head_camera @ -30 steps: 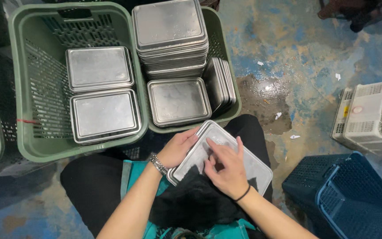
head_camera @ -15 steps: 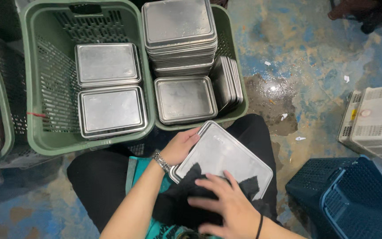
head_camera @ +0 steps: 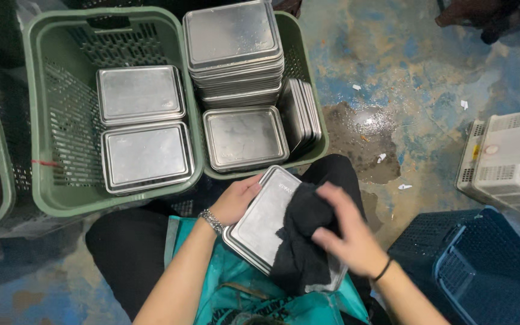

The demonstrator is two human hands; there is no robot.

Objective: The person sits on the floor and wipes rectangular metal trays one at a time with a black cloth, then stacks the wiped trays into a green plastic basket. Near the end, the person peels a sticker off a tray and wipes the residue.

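Green crates (head_camera: 61, 198) of stacked trays ahead; one steel tray (head_camera: 266, 216) on my lap.
My left hand (head_camera: 236, 201) grips its left edge; my right hand (head_camera: 347, 232) presses a black cloth (head_camera: 302, 241) onto it, fingers half-curled.

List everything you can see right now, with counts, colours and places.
Tray: one, steel, on the lap, under the cloth.
Cloth: one, black, draped over the tray's right part.
Green crates: two, side by side ahead of the knees.
Left-crate trays: two piles, steel, lying flat.
Right-crate trays: steel; a tall stack at the back, one flat in front, several on edge at the right; count unclear.
White crate: one, far right.
Blue crate: one, lower right.
Floor: blue, worn, wet patch near the knees.
Apron: teal, on the lap.
Left hand: holds the tray's upper-left edge.
Right hand: on the cloth.
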